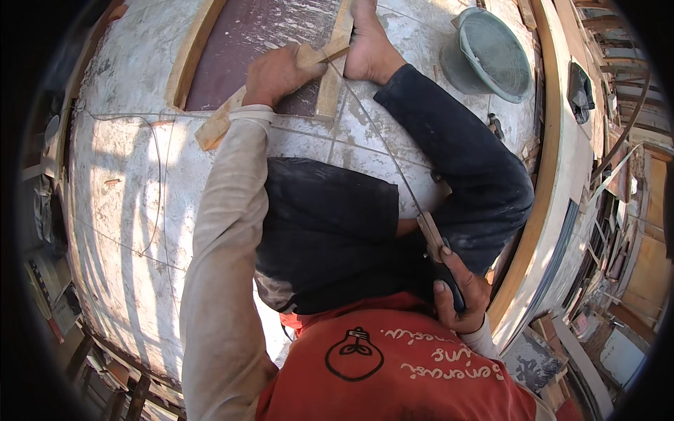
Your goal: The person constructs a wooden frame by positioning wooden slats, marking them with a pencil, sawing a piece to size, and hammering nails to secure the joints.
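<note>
My left hand point(272, 76) is closed round a pale wooden strip point(216, 128), which lies aslant over a purple-brown panel point(260, 35) edged with wood. The strip's far end rests by my bare foot point(375, 45). In my right hand point(465, 298), near my lap, is the dark handle of a handsaw point(431, 237). Its thin blade shows edge-on and runs up and leftward to the strip, meeting it just right of my left hand. Whether the teeth are in a cut is too small to tell.
A grey-green bucket point(491, 59) stands to the right of my foot. A small dark tool point(496, 126) lies below it. Along the right runs a long timber edge point(544, 203), with stacked boards beyond. A thin wire point(160, 168) curls over the whitish tiled floor point(119, 210) at left.
</note>
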Tool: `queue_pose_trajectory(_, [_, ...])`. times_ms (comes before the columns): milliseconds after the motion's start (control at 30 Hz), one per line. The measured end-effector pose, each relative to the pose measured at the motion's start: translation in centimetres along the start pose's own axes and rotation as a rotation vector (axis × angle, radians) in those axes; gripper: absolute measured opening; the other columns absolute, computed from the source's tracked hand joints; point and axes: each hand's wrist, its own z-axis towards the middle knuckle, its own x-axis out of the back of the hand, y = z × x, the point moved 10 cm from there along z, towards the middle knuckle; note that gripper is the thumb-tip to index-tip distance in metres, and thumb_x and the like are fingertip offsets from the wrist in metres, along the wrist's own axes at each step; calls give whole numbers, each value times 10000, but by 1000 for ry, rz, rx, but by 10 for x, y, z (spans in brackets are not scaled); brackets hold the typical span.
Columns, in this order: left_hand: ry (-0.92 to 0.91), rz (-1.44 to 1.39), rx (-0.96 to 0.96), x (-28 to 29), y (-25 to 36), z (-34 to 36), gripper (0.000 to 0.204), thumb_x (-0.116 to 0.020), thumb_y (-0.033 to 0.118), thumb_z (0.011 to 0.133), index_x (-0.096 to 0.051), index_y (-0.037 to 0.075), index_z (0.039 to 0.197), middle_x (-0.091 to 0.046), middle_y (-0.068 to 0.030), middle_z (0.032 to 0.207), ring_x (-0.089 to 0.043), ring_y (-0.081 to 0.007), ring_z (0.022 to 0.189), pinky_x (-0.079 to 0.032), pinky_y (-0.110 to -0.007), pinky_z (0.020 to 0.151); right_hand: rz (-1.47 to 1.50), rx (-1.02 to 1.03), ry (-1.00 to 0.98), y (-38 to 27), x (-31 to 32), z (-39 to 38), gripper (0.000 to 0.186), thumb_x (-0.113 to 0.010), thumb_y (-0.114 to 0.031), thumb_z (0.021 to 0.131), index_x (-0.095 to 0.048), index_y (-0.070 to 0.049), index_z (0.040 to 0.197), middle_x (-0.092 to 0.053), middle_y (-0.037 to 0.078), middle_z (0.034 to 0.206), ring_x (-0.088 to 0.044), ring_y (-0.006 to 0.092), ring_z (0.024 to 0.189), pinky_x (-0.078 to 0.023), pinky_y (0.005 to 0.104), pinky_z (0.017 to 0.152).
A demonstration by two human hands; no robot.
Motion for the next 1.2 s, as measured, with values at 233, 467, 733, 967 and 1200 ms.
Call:
queue_pose_trajectory(233, [-18, 36, 41, 11, 14, -8, 744, -679, 718, 772, -708, 74, 1145, -750, -214, 1026, -722, -375, 985, -548, -479, 865, 109, 125, 95, 23, -53, 144, 481, -715, -133, 903, -611, -36, 1363, -663, 256, 724, -693, 379, 623, -544, 435, 627])
queue_pose_trajectory(467, [-44, -44, 9, 21, 16, -10, 769, -699, 727, 759, -704, 84, 1182, -749, -209, 1046, -719, -379, 1001, -539, -483, 875, 93, 13, 3, -9, 10, 2, 539, -685, -28, 880, -578, -18, 1408, -741, 242, 1113, -769, 344, 921, -596, 356, 803])
queue_pose_trajectory(733, [-55, 8, 23, 13, 33, -15, 777, -672, 753, 761, -708, 75, 1139, -752, -210, 1023, -727, -385, 960, -545, -490, 849, 111, 57, 83, 18, -29, 103, 463, -687, -152, 926, -607, -26, 1365, -735, 257, 980, -744, 379, 828, -578, 382, 746])
queue_pose_trajectory(967, [27, -53, 39, 50, 62, -45, 731, -701, 693, 770, -731, 75, 1158, -751, -214, 1032, -722, -388, 982, -546, -475, 859, 673, -250, 523, 36, 121, -79, 535, -609, -277, 986, -542, 63, 1394, -570, 60, 666, -518, 115, 526, -441, 264, 508])
queue_pose_trajectory(1200, [80, -257, -130, 123, 135, -124, 665, -859, 475, 749, -661, 68, 1237, -740, -191, 1115, -717, -358, 1028, -557, -457, 880, -52, -392, 855, 53, 290, -229, 550, -619, -186, 935, -548, 75, 1414, -645, 209, 1293, -642, 305, 1167, -500, 389, 997])
